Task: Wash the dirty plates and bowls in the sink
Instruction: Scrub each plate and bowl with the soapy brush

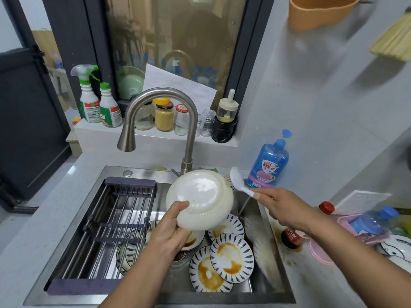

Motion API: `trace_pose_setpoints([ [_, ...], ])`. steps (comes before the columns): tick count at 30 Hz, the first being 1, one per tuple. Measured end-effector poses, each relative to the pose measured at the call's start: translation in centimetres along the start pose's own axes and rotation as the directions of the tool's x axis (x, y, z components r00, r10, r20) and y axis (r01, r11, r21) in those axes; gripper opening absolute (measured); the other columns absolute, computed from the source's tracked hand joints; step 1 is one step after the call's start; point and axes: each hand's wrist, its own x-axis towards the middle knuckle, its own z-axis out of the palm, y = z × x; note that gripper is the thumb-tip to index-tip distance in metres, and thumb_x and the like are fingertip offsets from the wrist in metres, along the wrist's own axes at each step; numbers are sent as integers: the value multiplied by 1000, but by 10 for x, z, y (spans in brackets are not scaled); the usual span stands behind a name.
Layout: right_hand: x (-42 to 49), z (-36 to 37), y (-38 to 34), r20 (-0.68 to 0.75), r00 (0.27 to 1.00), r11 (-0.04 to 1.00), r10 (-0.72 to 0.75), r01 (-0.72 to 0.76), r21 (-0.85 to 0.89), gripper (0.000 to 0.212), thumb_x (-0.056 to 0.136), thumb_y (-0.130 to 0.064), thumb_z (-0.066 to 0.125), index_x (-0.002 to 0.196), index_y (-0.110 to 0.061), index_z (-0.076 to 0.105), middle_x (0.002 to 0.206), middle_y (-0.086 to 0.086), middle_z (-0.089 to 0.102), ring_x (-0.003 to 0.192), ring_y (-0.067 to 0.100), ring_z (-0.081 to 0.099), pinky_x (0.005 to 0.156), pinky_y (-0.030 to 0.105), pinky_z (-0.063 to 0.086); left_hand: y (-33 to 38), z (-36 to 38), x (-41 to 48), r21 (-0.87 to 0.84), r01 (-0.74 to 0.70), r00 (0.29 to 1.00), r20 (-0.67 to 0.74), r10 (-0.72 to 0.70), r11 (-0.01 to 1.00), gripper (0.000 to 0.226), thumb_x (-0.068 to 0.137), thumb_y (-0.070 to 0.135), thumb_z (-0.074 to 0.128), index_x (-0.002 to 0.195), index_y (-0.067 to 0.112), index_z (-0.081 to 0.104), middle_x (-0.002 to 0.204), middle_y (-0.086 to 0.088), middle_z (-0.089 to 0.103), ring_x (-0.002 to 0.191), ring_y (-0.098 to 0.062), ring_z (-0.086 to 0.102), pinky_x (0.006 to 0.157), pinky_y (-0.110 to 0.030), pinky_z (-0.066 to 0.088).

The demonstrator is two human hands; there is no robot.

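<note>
Grey table (55, 196) is seen around a steel sink (142, 173), and a dark window (173, 41) is set behind it. A rack (115, 221) is laid across the left half of the sink. A tap (189, 121) is arched over the far edge, with its spout turned to the left.

A white bowl (200, 198) is held above the middle of the sink and tilted so that its base is turned toward the camera. Brown smears are seen along its near rim. It is gripped at the near left edge by the left hand (171, 227), whose fingers and thumb are curled round the rim. A brush (238, 181) is held by its white handle in the right hand (282, 205), with the fingers closed round it. Its bristles are set against the far right edge of the bowl.

Below the bowl, patterned plates (231, 256) are piled in the right part of the sink, overlapping one another and stained with brown sauce. More dishes are seen under the rack, partly hidden by its bars.

A blue soap bottle (269, 163) is stood on the table just beyond the right hand, with its cap flipped open. Spray bottles (87, 98) and jars (164, 114) are lined up on the sill (100, 132) behind the tap. A dark bottle (291, 237) with a red label is seen on the table to the right of the sink, partly hidden by the right forearm, and a pink lid (318, 252) is laid beside it.
</note>
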Motion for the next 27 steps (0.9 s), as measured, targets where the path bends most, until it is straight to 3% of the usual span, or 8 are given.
trace_pose_setpoints([
  [2, 0, 0, -4, -6, 999, 977, 48, -45, 208, 28, 105, -48, 46, 128, -44, 60, 69, -3, 62, 41, 1, 43, 46, 17, 33, 0, -4, -1, 59, 11, 995, 93, -16, 998, 101, 48, -7, 93, 139, 1, 50, 132, -27, 64, 125, -43, 60, 105, -68, 43],
  [5, 3, 18, -13, 43, 996, 861, 73, -85, 501, 30, 95, -57, 59, 116, -36, 65, 70, 6, 67, 42, 8, 38, 41, 21, 34, -5, -1, -6, 163, -5, 973, 228, -32, 987, 98, 58, -6, 88, 146, 3, 46, 138, -27, 60, 126, -43, 59, 103, -65, 48],
  [12, 13, 23, -13, 89, 994, 822, -66, 4, 569, 42, 84, -34, 82, 122, -32, 66, 61, 4, 59, 41, 15, 38, 38, 22, 34, 15, 15, -27, 453, -62, 934, 341, -109, 889, 72, 67, -1, 87, 133, 0, 60, 131, -28, 64, 122, -42, 63, 91, -53, 59],
  [15, 13, 11, -17, 111, 982, 868, -151, 78, 490, 56, 78, -32, 88, 129, -35, 65, 88, 4, 76, 66, 32, 69, 62, 43, 61, 31, 33, -29, 722, -131, 952, 283, -117, 680, 64, 73, -7, 79, 132, 7, 60, 125, -21, 70, 116, -38, 67, 91, -49, 59],
  [17, 13, 5, -22, 101, 981, 888, -166, 104, 447, 61, 79, -22, 88, 133, -33, 63, 95, -6, 78, 85, 18, 75, 75, 33, 62, 35, 43, -28, 798, -154, 955, 271, -118, 583, 61, 74, -14, 78, 129, 9, 62, 121, -20, 72, 114, -37, 69, 95, -52, 57],
  [20, 10, -3, -32, 64, 974, 957, -217, 199, 212, 57, 82, -31, 84, 128, -54, 60, 93, -14, 74, 79, 6, 72, 66, 26, 59, 32, 49, -26, 861, -203, 961, 266, -73, 466, 61, 72, -15, 78, 126, 11, 64, 118, -17, 73, 112, -36, 69, 99, -54, 55],
  [23, 3, -12, -42, -5, 955, 924, -297, 286, -254, 45, 92, -68, 53, 136, -66, 44, 104, -13, 63, 98, 12, 63, 87, 39, 55, 24, 45, -19, 914, -240, 969, 248, 19, 328, 60, 63, -4, 81, 118, 15, 67, 111, -12, 76, 108, -32, 71, 98, -53, 56],
  [27, -23, -20, -65, 82, 921, 780, -380, 366, -507, 46, 100, -69, 23, 142, -60, 39, 90, -16, 58, 96, 15, 62, 81, 43, 55, 22, 34, -15, 924, -243, 970, 229, 81, 295, 61, 63, 0, 81, 119, 17, 66, 112, -9, 74, 108, -29, 69, 99, -52, 55],
])
